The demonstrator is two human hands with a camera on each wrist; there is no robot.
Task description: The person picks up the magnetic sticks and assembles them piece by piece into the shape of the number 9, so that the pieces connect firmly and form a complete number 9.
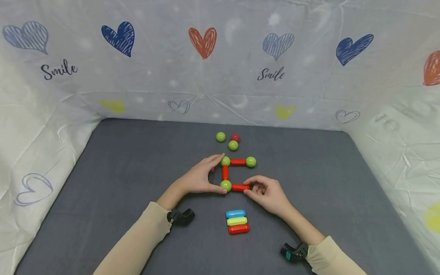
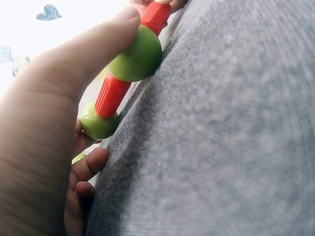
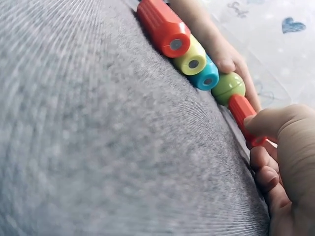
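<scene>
A C-shaped figure of red magnetic rods and green balls lies on the table. My left hand [image 1: 200, 175] spans its left side, thumb against the lower green ball [image 1: 225, 186] and fingertips at the upper green ball [image 1: 225, 161]. Between those balls stands a red rod [image 2: 112, 93]. My right hand [image 1: 270, 194] pinches the free end of the bottom red rod [image 1: 240, 187], whose other end meets the lower ball. The top red rod [image 1: 238, 162] ends in another green ball [image 1: 251, 161]. In the right wrist view, the thumb presses the bottom rod [image 3: 241, 114].
Nearer the body lie a blue rod [image 1: 235, 213], a yellow rod [image 1: 237, 221] and a red rod [image 1: 239, 229], side by side. Behind the figure are a red ball [image 1: 235, 137] and two green balls [image 1: 221, 136]. A white printed sheet [image 1: 222, 85] surrounds the grey table [image 1: 132, 150].
</scene>
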